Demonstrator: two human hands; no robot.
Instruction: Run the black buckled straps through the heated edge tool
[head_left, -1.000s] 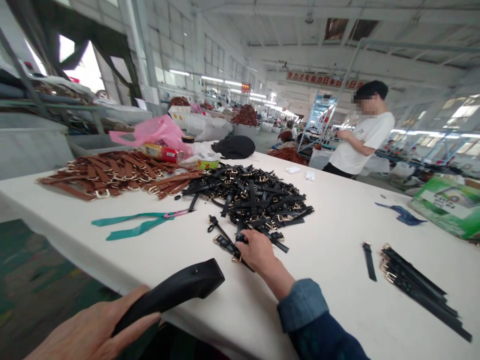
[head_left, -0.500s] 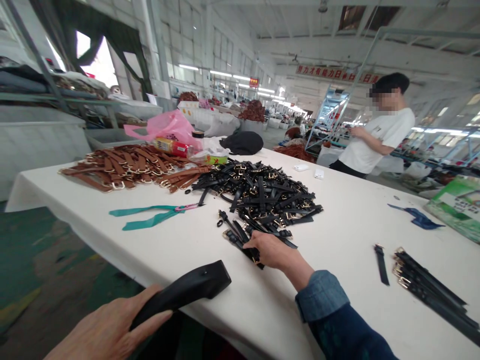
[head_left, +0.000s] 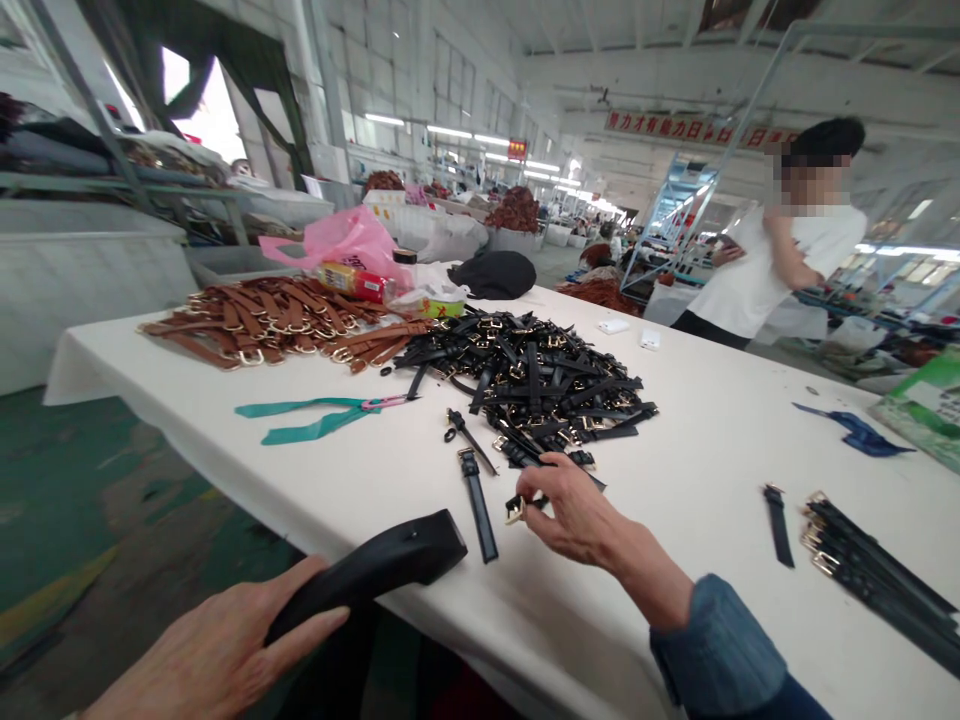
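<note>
Black strap [head_left: 514, 504], pinched between right fingers [head_left: 531, 481], left fingers [head_left: 304, 642] clamped around black handheld device [head_left: 382, 560]

Your left hand [head_left: 206, 635] grips a curved black handheld tool [head_left: 375, 563]; your right hand [head_left: 574, 512] holds a gold-buckled black strap [head_left: 514, 508] near a heap of black buckled straps [head_left: 551, 385] on the white-covered worktop [head_left: 697, 440].

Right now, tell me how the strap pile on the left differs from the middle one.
The left pile is brown; the middle pile is black. The left pile lies in front of the pink bag, while the middle pile is nearer the right hand. Both are jumbled straps with metal buckles, on the white table.
</note>
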